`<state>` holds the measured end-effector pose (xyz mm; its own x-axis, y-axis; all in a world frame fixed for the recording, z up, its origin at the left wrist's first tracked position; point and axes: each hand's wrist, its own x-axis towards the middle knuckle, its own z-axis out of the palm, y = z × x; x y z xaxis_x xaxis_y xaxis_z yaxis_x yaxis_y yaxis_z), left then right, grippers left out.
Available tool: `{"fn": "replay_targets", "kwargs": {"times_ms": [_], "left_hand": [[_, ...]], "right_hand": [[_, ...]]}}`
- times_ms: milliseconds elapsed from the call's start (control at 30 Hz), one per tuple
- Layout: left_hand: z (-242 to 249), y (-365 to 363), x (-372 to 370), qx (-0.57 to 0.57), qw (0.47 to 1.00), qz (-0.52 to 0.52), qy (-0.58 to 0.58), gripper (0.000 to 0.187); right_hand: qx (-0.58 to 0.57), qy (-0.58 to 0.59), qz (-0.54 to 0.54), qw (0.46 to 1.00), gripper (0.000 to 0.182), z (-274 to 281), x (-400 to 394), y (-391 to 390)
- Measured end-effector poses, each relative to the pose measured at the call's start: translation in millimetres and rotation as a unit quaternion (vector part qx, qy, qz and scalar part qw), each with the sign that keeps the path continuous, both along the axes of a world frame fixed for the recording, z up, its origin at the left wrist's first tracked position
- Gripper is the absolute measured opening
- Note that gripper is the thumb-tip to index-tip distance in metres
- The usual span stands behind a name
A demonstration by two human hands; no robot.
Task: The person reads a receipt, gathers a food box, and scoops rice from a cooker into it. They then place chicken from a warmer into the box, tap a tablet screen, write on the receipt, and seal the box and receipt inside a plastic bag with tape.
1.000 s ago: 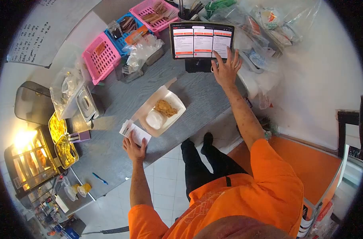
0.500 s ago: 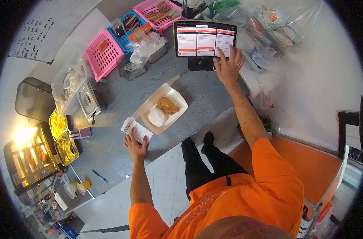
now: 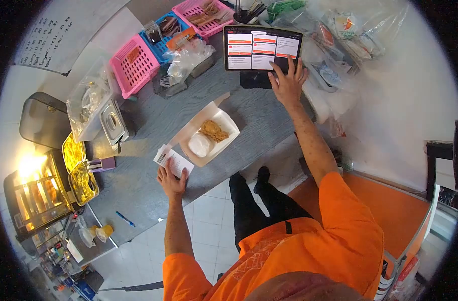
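My left hand lies with its fingers apart on a printed paper slip near the counter's front edge. Over the lower right part of a tablet my right hand spreads its fingers, fingertips at or just above the screen; contact I cannot make out. The screen shows white panels with orange bars. Between my hands stands an opened paper food box. In it are a piece of fried chicken and a white rounded mound, perhaps wrapped rice.
Pink and blue baskets line the back of the grey counter. At left are a lidded metal container, yellow-filled trays and a lit warmer. A blue pen lies near the edge. Plastic bags pile at right.
The tablet's panels have changed, with more orange bars higher up. My right hand has shifted slightly across the screen's lower right. My left hand stays on the slip.
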<state>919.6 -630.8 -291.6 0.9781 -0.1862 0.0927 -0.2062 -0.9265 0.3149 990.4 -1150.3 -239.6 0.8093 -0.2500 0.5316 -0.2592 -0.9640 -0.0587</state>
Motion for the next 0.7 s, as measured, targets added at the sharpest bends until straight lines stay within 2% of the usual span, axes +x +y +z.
{"fn": "replay_targets", "kwargs": {"times_ms": [100, 200, 700], "left_hand": [[-4.4, 2.4, -0.6, 0.001, 1.0, 0.005, 0.006, 0.076], [-4.1, 2.2, 0.1, 0.0, 1.0, 0.011, 0.014, 0.076], [-2.0, 0.8, 0.2, 0.013, 1.0, 0.004, 0.011, 0.075]], "right_hand": [[0.006, 0.012, -0.027, 1.0, 0.046, -6.8, 3.9, -2.9], [0.008, -0.03, -0.022, 0.999, 0.044, -9.6, 7.9, -3.2], [0.012, -0.023, 0.004, 1.0, 0.042, -8.0, 5.9, -4.8]]}}
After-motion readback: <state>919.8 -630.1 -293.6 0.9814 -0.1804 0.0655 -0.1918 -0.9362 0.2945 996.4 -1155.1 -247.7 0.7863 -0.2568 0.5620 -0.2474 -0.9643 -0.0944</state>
